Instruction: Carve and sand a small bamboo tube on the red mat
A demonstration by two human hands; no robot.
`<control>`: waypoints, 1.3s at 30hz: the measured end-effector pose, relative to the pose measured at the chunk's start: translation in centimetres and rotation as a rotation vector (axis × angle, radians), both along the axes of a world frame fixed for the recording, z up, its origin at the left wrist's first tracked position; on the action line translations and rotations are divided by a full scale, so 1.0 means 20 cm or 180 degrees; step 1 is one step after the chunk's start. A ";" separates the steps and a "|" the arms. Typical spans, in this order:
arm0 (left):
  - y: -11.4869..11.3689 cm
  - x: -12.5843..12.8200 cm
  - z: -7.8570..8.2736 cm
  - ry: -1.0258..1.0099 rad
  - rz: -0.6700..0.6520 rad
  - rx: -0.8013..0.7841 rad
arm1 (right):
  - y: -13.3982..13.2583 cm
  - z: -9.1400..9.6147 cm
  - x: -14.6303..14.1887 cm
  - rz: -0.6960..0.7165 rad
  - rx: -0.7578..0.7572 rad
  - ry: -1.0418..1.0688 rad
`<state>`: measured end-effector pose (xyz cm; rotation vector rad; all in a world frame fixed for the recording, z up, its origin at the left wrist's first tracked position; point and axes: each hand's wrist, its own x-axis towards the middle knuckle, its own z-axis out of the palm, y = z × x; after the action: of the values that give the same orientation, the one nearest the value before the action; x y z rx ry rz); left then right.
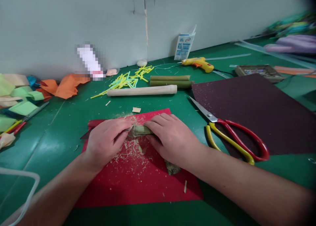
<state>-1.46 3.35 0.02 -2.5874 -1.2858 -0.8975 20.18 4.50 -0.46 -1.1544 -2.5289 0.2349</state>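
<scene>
A short greenish bamboo stick (140,130) lies across a red sheet (138,183) on the green table. My right hand (170,138) is closed over the stick's right part, pressing it down. My left hand (106,141) is closed at the stick's left end, fingers curled; a dark blade-like tip pokes out to its left, but what it holds is hidden. Pale shavings (128,153) are scattered on the red sheet under and between the hands.
Red-and-yellow scissors (229,133) lie to the right on a dark maroon sheet (256,110). Behind are a pale wooden rod (142,91), two green bamboo sticks (170,81), yellow-green straw bits (125,81), a yellow glue gun (198,63). Coloured paper scraps (22,97) lie left.
</scene>
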 end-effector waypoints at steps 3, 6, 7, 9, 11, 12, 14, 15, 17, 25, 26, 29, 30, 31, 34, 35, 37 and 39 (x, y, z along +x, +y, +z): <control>0.00 0.00 0.01 0.0241 -0.0072 -0.0198 | -0.01 0.00 0.00 0.0114 -0.0026 -0.0020; 0.01 0.00 0.01 0.0358 -0.0172 -0.0339 | 0.00 0.00 0.00 0.0154 -0.0058 0.0004; 0.01 -0.01 0.01 0.0356 -0.0200 -0.0356 | 0.01 0.00 0.00 0.0134 -0.0067 -0.0011; 0.02 -0.01 0.00 0.0363 -0.0233 -0.0415 | 0.01 0.00 0.00 0.0085 -0.0090 -0.0075; 0.02 -0.01 -0.01 0.0374 -0.0240 -0.0445 | 0.01 0.00 0.00 0.0034 -0.0107 -0.0129; 0.02 -0.01 -0.01 0.0374 -0.0228 -0.0434 | 0.01 0.00 0.00 0.0028 -0.0116 -0.0135; 0.01 -0.01 -0.01 0.0353 -0.0200 -0.0344 | 0.00 0.01 0.00 0.0029 -0.0129 -0.0094; 0.01 -0.01 -0.01 0.0324 -0.0180 -0.0273 | -0.01 0.01 -0.01 0.0029 -0.0136 -0.0056; 0.00 -0.01 -0.01 0.0252 -0.0151 -0.0159 | -0.02 0.01 -0.01 0.0009 -0.0143 -0.0002; -0.02 0.01 0.01 -0.0031 -0.0013 0.0303 | -0.03 0.05 0.00 -0.0239 -0.0240 -0.0165; -0.02 0.01 0.01 -0.0135 -0.0016 0.0385 | -0.03 0.06 0.00 -0.0306 -0.0269 -0.0088; -0.04 0.02 0.02 -0.0305 -0.0084 0.0481 | -0.04 0.10 0.00 -0.0632 -0.0700 0.0273; -0.04 0.02 0.02 -0.0283 -0.0118 0.0502 | -0.05 0.11 0.00 -0.0755 -0.0983 0.0405; -0.05 0.03 0.03 -0.0237 -0.0157 0.0538 | -0.05 0.12 0.00 -0.0869 -0.1322 0.0543; -0.07 0.04 0.04 -0.0107 -0.0320 0.0722 | -0.06 0.12 -0.03 -0.1021 -0.2247 0.1279; -0.08 0.05 0.05 -0.0064 -0.0374 0.0772 | -0.07 0.12 -0.04 -0.0998 -0.2518 0.1536; -0.09 0.06 0.07 0.0046 -0.0409 0.0826 | -0.09 0.11 -0.06 -0.0906 -0.2875 0.2020; -0.09 0.08 0.08 0.0155 -0.0362 0.0868 | -0.11 0.10 -0.07 -0.0814 -0.3113 0.2341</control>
<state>0.19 1.51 1.59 -2.4694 -0.9378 -0.9478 18.75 2.39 1.57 -1.3154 -1.5525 1.6016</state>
